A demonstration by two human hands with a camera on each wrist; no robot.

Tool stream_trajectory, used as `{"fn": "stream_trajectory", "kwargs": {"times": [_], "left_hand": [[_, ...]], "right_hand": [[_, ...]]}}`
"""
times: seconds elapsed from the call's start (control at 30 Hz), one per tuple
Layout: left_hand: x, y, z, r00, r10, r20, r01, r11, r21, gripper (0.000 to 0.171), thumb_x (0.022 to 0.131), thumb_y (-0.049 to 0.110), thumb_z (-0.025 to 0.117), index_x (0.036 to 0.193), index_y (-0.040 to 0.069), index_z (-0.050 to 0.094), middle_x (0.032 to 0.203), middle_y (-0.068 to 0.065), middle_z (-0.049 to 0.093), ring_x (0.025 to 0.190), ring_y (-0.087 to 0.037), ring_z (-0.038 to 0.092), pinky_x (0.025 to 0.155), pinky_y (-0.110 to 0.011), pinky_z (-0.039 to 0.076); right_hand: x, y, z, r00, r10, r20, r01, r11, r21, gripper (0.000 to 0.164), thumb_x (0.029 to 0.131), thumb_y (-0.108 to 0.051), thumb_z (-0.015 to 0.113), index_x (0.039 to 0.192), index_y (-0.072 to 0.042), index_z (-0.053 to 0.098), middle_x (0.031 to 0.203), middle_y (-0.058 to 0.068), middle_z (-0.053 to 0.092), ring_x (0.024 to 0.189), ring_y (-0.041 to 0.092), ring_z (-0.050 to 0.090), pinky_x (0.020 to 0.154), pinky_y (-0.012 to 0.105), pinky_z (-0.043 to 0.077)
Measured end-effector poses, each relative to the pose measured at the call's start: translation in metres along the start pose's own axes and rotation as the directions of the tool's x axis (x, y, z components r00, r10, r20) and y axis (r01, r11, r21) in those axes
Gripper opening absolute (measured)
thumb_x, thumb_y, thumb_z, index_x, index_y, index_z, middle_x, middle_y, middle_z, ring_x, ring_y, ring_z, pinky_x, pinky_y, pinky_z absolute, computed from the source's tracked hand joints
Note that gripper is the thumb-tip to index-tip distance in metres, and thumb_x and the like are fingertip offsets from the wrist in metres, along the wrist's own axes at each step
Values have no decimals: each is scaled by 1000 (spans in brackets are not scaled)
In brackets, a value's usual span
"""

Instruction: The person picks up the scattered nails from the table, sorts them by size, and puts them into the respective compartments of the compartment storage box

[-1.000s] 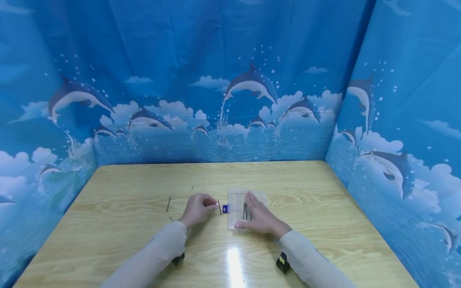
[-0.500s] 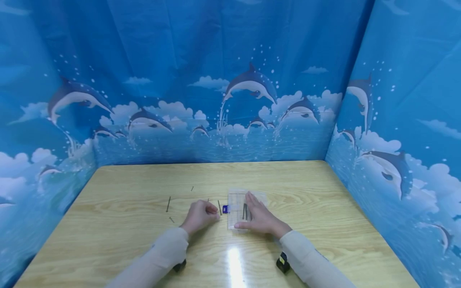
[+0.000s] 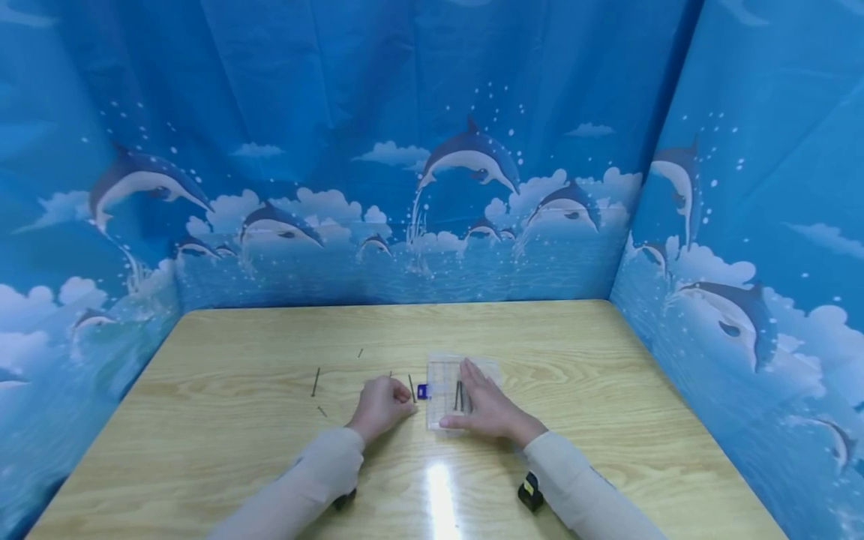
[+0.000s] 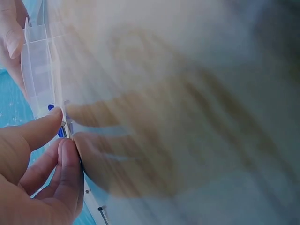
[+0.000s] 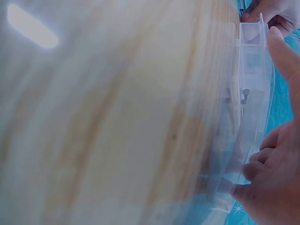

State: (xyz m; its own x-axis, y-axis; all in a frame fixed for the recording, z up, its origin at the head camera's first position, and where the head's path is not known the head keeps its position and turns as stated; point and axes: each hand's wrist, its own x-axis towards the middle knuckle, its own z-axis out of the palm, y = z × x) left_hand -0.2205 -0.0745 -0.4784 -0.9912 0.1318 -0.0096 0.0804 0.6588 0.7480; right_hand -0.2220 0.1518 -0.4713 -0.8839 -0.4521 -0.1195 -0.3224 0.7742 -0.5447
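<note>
Both forearms, left (image 3: pixel 300 480) and right (image 3: pixel 583 484), are angling inward and forward in pale long sleeves, the two hands sitting near each other but apart. Left hand (image 3: pixel 383 403) is holding its fingers (image 4: pixel 69 161) close together and slightly bent, with the thumb (image 4: pixel 40 130) opposing them and a small gap showing between thumb tip and fingertips in the left wrist view. Right hand (image 3: pixel 489 411) is resting palm down, fingers pointing forward and left, its thumb stretching wide of them toward the left hand.
</note>
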Motion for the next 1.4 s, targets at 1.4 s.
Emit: {"fn": "stream_trajectory", "kwargs": {"times": [1.4], "left_hand": [[7, 6, -1, 983, -167, -82, 172, 983, 67, 21, 74, 21, 83, 76, 8, 66, 72, -1, 62, 65, -14, 55, 63, -28, 50]], "right_hand": [[2, 2, 3, 1000, 3, -1, -3, 1000, -16, 114, 78, -64, 65, 151, 1, 5, 159, 17, 0, 146, 31, 5, 118, 48, 6]]}}
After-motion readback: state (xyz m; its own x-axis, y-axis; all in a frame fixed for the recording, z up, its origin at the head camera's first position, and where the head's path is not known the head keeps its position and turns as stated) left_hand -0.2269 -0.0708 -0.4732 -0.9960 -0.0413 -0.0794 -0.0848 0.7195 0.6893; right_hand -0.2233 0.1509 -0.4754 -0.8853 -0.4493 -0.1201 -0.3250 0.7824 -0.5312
